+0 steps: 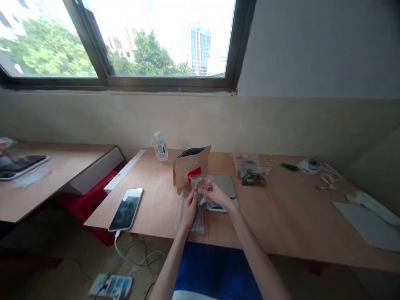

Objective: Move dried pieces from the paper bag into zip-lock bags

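Both my hands meet over the front middle of a wooden table [281, 225]. My left hand [189, 209] and my right hand [218, 196] pinch a small clear plastic bag [202, 187] between them, held just above the tabletop. More clear bags [196, 223] lie flat under my left hand. Behind the held bag stands a brown paper pouch [190, 166] with a red label, its top open. A flat grey slab [226, 185] lies under my right hand.
A phone [126, 208] on a white cable lies at the table's left front. A water bottle [160, 146] stands at the back. Clear bags of dark small parts [251, 173], a green screwdriver [287, 166], a tape roll [310, 164] and white sheets [368, 223] lie to the right. A second desk [46, 175] is at left.
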A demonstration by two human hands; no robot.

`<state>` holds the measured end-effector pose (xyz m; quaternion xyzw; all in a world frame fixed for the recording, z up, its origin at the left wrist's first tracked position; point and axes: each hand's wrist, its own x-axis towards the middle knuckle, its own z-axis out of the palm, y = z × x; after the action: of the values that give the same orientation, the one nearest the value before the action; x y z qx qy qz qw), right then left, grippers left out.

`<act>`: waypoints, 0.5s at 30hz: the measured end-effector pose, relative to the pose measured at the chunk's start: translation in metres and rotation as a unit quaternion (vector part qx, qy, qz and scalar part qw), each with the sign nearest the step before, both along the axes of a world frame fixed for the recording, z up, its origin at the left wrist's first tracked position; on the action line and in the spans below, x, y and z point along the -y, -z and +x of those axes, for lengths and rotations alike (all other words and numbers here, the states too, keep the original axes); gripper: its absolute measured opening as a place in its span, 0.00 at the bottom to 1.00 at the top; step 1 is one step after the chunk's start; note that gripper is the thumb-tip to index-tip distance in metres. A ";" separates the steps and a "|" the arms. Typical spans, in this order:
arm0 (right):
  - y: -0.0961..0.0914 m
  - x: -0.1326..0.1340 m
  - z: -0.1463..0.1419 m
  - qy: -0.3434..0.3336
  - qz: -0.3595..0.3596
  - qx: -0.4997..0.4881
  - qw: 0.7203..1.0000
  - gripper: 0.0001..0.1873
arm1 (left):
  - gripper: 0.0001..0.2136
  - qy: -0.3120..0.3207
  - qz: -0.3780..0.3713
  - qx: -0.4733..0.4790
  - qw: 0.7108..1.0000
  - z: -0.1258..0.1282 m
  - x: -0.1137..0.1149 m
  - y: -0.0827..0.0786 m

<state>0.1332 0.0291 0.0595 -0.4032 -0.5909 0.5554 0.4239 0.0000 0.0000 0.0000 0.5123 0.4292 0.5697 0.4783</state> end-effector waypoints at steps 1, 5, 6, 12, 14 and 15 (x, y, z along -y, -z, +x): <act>-0.001 -0.001 0.000 -0.003 -0.010 0.009 1.000 0.29 | 0.19 -0.006 -0.004 0.002 1.000 0.000 -0.001 -0.001; -0.001 -0.003 0.000 -0.008 -0.018 0.035 0.999 0.23 | 0.19 -0.031 -0.020 0.019 0.999 0.001 -0.002 -0.003; 0.000 -0.002 0.001 -0.008 -0.011 0.038 0.999 0.20 | 0.18 -0.037 -0.024 0.025 0.999 0.001 -0.002 -0.004; 0.006 0.001 0.006 0.004 0.069 0.012 0.998 0.13 | 0.17 -0.047 -0.037 0.055 0.997 -0.001 -0.002 0.002; 0.004 0.002 0.007 0.023 0.071 0.000 0.997 0.15 | 0.17 -0.043 -0.046 0.074 0.995 -0.001 -0.004 0.007; 0.002 0.002 0.007 0.030 0.063 -0.009 0.998 0.16 | 0.17 -0.039 -0.051 0.084 0.994 -0.001 -0.005 0.010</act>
<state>0.1406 0.0268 0.0571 -0.3885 -0.6081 0.5078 0.4706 -0.0007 0.0053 -0.0097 0.4207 0.4355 0.6064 0.5154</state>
